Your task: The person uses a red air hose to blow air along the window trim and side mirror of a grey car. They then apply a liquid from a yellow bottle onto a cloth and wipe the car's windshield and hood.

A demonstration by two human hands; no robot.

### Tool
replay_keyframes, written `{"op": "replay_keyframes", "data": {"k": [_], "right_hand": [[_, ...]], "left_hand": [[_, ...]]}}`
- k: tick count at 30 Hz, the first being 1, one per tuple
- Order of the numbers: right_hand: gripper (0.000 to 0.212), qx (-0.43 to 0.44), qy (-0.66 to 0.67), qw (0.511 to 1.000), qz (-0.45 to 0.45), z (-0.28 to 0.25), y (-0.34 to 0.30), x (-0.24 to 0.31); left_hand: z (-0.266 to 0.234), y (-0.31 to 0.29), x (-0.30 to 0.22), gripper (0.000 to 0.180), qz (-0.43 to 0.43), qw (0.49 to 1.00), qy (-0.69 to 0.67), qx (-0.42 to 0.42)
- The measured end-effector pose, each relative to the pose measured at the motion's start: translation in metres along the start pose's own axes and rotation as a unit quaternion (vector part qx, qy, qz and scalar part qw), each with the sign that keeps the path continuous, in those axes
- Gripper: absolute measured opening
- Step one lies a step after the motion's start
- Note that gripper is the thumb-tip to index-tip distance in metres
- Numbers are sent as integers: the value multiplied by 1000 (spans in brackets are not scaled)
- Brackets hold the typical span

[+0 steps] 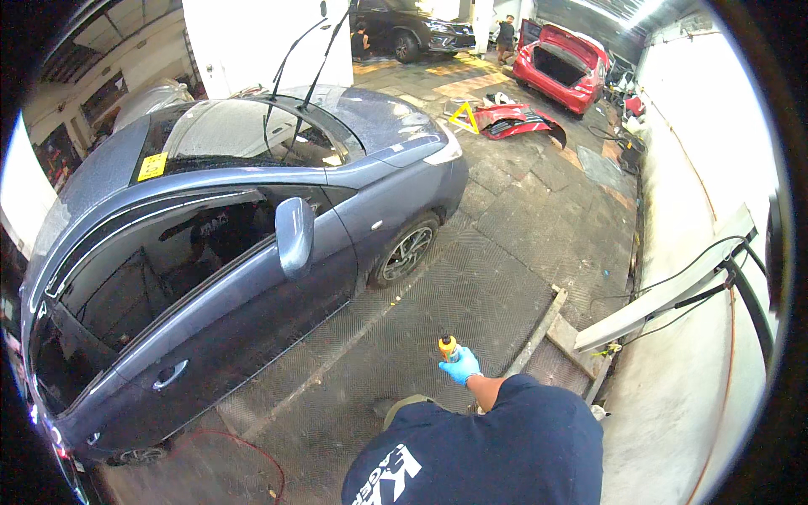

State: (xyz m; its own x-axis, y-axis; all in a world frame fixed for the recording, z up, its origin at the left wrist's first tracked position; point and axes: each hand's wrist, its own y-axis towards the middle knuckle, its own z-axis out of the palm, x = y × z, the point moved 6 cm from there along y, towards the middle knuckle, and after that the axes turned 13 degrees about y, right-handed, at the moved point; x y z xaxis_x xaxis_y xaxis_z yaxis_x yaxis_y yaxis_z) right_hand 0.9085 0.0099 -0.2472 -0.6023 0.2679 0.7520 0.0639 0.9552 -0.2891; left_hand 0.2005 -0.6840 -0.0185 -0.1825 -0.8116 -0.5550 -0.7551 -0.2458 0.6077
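My right hand, in a light blue glove, is closed round a small yellow and orange bottle with a black cap. It holds the bottle upright above the dark textured floor, in front of my body and apart from the car. To the left stands a wet blue-grey car, its wiper arms raised off the windshield. The side mirror and front wheel face my side. My left hand is not in view; my dark shirt fills the lower edge.
A slanted pale metal beam with black cables leans by the white wall at right. A red hose lies beside the car. Farther off are a red bumper, a yellow warning triangle, a red car with its trunk raised, and two people.
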Motion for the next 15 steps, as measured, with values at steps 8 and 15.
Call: {"op": "replay_keyframes", "data": {"k": [8, 15], "right_hand": [[55, 66, 50, 986, -143, 78, 65, 35], [52, 219, 184, 940, -184, 198, 112, 86]], "left_hand": [[141, -45, -33, 26, 53, 948, 6, 315], [37, -263, 69, 23, 244, 656, 515, 495]]}}
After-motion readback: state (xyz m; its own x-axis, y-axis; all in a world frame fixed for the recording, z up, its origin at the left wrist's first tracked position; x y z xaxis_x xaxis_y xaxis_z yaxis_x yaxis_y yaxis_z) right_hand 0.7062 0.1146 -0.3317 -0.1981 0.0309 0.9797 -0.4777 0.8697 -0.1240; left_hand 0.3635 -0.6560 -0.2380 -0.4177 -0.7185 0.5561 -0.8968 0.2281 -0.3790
